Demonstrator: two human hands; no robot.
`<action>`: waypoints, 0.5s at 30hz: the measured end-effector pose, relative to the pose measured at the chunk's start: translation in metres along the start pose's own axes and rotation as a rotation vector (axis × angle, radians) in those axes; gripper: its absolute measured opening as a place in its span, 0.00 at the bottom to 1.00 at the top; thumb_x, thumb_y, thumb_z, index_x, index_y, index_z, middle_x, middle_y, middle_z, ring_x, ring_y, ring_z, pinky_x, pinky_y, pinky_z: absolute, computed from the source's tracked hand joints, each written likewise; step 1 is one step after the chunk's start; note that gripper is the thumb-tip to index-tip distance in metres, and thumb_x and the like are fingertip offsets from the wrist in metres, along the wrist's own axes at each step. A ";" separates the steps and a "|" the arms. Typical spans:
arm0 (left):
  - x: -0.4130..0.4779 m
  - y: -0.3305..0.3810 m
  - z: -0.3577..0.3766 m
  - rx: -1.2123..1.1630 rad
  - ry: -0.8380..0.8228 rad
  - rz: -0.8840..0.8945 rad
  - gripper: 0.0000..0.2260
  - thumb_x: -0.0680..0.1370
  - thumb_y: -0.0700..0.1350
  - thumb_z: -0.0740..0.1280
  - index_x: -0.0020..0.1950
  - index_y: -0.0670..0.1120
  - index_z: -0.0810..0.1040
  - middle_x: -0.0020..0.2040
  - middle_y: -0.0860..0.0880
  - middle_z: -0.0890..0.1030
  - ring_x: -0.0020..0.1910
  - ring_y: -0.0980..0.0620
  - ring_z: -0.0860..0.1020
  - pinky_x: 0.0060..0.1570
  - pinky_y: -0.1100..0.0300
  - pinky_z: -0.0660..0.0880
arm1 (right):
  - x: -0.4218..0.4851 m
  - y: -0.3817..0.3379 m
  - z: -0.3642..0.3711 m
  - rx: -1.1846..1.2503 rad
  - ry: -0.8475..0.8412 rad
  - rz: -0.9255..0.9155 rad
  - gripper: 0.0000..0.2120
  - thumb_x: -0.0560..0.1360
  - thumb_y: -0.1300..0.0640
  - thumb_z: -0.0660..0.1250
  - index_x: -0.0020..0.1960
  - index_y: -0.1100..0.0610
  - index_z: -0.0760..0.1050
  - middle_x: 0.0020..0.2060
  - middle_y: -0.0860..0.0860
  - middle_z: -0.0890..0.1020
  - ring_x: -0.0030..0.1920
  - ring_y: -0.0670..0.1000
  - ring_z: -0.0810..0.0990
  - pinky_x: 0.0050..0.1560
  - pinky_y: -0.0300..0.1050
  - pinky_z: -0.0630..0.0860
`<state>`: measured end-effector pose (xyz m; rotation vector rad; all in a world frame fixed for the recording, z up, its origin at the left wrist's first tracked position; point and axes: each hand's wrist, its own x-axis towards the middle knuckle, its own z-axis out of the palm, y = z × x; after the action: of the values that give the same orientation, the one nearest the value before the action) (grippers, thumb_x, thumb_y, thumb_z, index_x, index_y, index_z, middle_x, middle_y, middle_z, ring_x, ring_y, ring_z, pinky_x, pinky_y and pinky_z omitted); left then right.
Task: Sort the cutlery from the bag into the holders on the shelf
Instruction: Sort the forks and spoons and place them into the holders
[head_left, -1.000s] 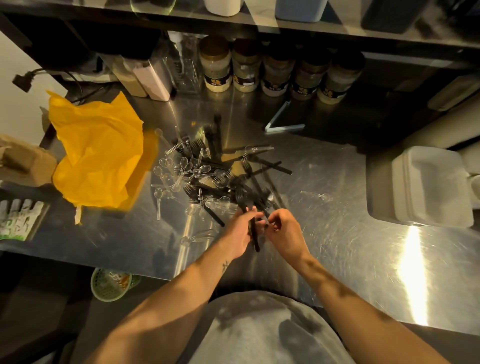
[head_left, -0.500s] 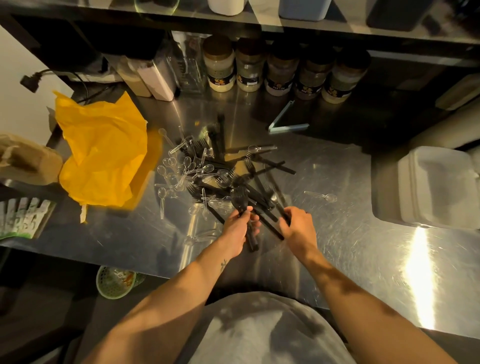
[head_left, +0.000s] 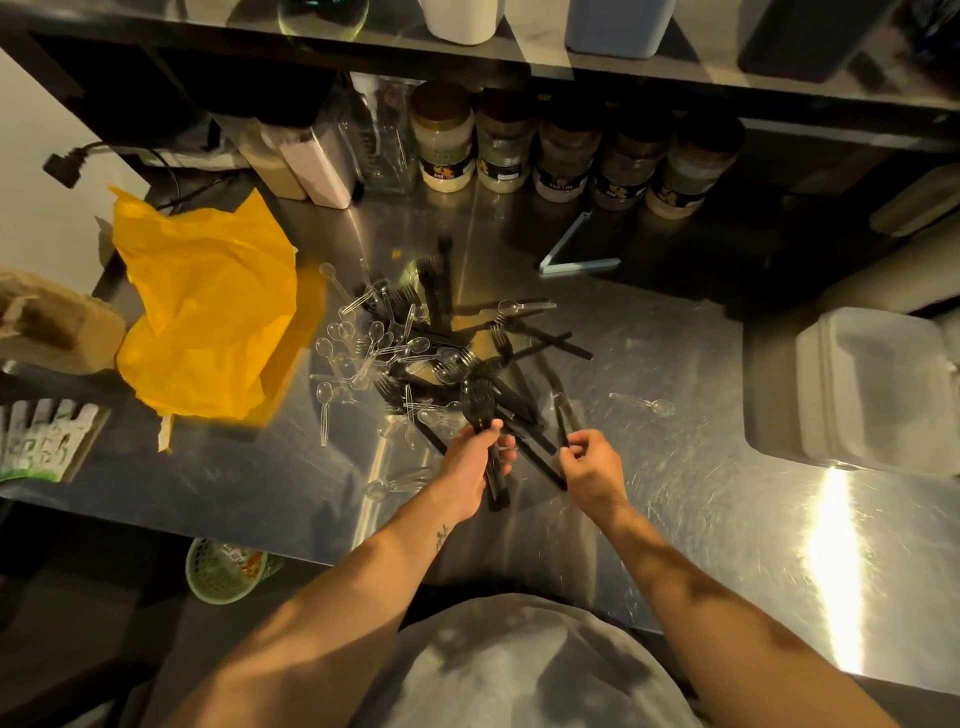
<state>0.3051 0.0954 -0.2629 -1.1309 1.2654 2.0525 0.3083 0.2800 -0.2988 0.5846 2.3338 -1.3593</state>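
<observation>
Cutlery (head_left: 439, 345) litters the steel counter (head_left: 675, 499) beneath a shelf (head_left: 540, 66).

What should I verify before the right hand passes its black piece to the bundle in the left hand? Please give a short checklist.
1. Left hand grips the black bundle: ok.
2. Right hand pinches one black piece: ok.
3. That piece matches the bundle's type: cannot tell, its head is blurred.
4. Pile is sorted: not ok, clear spoons and black pieces lie mixed.
5. Target place on the shelf is known: cannot tell.
</observation>
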 end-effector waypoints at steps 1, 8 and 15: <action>0.000 0.002 0.003 0.001 0.007 0.003 0.08 0.83 0.43 0.65 0.61 0.45 0.78 0.47 0.44 0.84 0.46 0.48 0.82 0.49 0.53 0.77 | -0.004 -0.008 0.001 0.103 -0.032 0.014 0.06 0.78 0.59 0.68 0.54 0.54 0.76 0.43 0.55 0.82 0.43 0.56 0.82 0.46 0.53 0.82; 0.010 0.009 0.010 0.004 0.004 0.054 0.07 0.82 0.41 0.66 0.59 0.45 0.80 0.54 0.43 0.85 0.57 0.43 0.82 0.57 0.49 0.77 | -0.014 -0.039 0.025 0.243 -0.174 -0.243 0.07 0.76 0.73 0.70 0.53 0.67 0.80 0.44 0.56 0.85 0.41 0.46 0.84 0.44 0.37 0.80; 0.019 0.032 -0.015 -0.077 0.098 0.035 0.08 0.84 0.39 0.61 0.58 0.45 0.79 0.38 0.46 0.82 0.39 0.48 0.81 0.46 0.52 0.79 | 0.037 -0.061 0.031 -0.077 0.005 -0.141 0.09 0.79 0.51 0.69 0.56 0.54 0.79 0.51 0.52 0.82 0.51 0.52 0.80 0.55 0.48 0.79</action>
<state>0.2775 0.0666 -0.2662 -1.2663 1.2699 2.1106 0.2487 0.2312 -0.2874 0.4075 2.4595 -1.3218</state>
